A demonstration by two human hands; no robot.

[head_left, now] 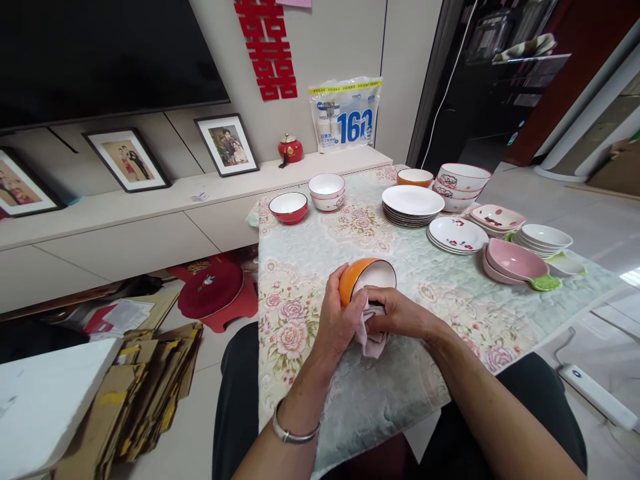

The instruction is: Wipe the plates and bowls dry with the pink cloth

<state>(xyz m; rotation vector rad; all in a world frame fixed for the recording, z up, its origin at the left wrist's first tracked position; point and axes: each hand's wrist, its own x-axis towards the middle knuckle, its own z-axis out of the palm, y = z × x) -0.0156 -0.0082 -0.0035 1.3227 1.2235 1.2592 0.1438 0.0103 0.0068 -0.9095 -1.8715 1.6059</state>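
An orange bowl (353, 275) with a white inside and dark rim is held tilted above the near part of the table. My left hand (336, 320) is closed around its left side, thumb at the rim. A pale pink cloth (373, 337) is gripped in my right hand (400, 313), its fingers closed and pressing the cloth at the bowl's near rim. Part of the cloth hangs below both hands. The bowl's underside and some of my fingertips are hidden.
A flowered cloth covers the table (310, 273). At its far left stand a red bowl (289, 212) and stacked white bowls (327, 193). Plates (413, 200), patterned bowls (463, 179), an orange bowl (415, 179) and pink bowls (517, 260) fill the right side.
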